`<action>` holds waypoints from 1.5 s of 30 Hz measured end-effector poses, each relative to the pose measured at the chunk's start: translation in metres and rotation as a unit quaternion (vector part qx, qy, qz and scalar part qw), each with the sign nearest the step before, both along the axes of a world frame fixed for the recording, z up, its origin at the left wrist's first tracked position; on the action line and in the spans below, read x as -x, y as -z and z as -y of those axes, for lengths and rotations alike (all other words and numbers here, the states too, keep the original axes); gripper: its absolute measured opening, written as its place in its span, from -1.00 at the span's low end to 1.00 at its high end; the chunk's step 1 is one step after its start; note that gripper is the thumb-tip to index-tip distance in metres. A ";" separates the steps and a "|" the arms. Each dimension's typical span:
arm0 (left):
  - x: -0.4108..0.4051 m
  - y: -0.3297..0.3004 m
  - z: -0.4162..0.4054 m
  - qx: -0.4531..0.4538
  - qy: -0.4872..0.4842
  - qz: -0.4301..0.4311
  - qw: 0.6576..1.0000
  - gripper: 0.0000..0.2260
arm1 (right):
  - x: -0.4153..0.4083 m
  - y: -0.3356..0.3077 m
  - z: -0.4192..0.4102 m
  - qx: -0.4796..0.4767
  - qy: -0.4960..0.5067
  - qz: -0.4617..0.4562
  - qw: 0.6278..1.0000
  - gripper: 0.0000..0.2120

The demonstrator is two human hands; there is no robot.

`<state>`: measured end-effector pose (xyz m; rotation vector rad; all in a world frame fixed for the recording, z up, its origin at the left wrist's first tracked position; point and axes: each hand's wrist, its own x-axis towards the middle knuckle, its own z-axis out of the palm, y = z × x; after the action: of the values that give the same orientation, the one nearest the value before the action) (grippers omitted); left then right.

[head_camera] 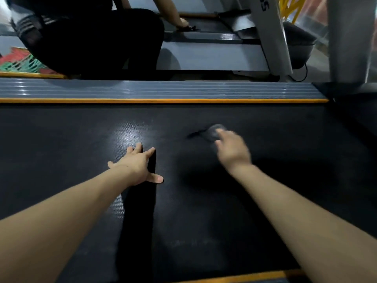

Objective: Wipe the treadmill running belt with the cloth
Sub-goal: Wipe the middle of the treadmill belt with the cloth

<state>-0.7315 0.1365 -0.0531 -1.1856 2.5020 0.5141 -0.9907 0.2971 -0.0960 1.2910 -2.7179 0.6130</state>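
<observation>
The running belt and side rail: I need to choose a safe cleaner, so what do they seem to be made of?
Running belt: seemingly matte black rubber or PVC; the glare shows a fine woven texture.
Side rail: probably glossy grey ribbed plastic with an orange edge, though coated metal is possible.

Upside-down "55" or "SS" on white treadmill upright (265, 27).

You see: running belt (204, 201) black, fine woven texture | cloth (212, 133) grey | side rail (163, 89) beyond belt grey-ribbed, orange-edged
</observation>
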 end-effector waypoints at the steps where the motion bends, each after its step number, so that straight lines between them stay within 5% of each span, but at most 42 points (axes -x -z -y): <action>1: 0.000 -0.001 -0.002 -0.001 -0.003 -0.002 1.000 0.01 | 0.021 0.000 -0.019 0.008 0.049 0.006 0.999 -0.60; 7: 0.001 -0.004 -0.005 -0.010 -0.015 -0.004 1.000 0.01 | -0.002 -0.007 -0.004 -0.030 0.195 0.018 0.980 -0.62; 12: 0.002 -0.003 -0.003 -0.007 -0.019 0.006 1.000 0.03 | -0.113 -0.004 0.064 -0.052 -0.061 0.028 0.996 -0.54; 16: 0.000 -0.002 -0.004 -0.006 -0.017 0.003 1.000 0.01 | -0.076 -0.009 0.042 -0.045 -0.116 0.028 0.992 -0.57; 21: -0.002 -0.005 -0.005 -0.009 -0.015 -0.001 1.000 -0.01 | 0.037 -0.006 -0.039 -0.029 0.115 0.019 0.993 -0.62; 26: 0.000 -0.008 -0.006 -0.013 -0.018 0.002 1.000 0.00 | 0.001 -0.013 -0.015 -0.065 0.219 0.041 0.973 -0.57; 31: 0.000 -0.009 -0.008 -0.013 -0.025 -0.002 1.000 0.00 | -0.121 0.003 0.046 -0.026 -0.007 0.028 0.999 -0.52; 34: -0.002 -0.009 -0.008 -0.016 -0.020 -0.002 1.000 0.00 | -0.110 -0.002 0.035 -0.018 -0.085 0.019 0.996 -0.53; 40: -0.002 -0.009 -0.007 -0.022 -0.021 -0.009 0.999 -0.02 | 0.013 0.001 -0.058 -0.003 0.165 0.000 0.986 -0.56; 45: -0.001 -0.010 -0.009 -0.020 -0.027 -0.005 0.999 -0.01 | -0.010 -0.001 -0.029 -0.023 0.275 0.025 0.961 -0.49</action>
<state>-0.7301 0.1450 -0.0428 -1.2415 2.4633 0.5819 -0.9802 0.3259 -0.0948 0.4753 -2.9436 0.5228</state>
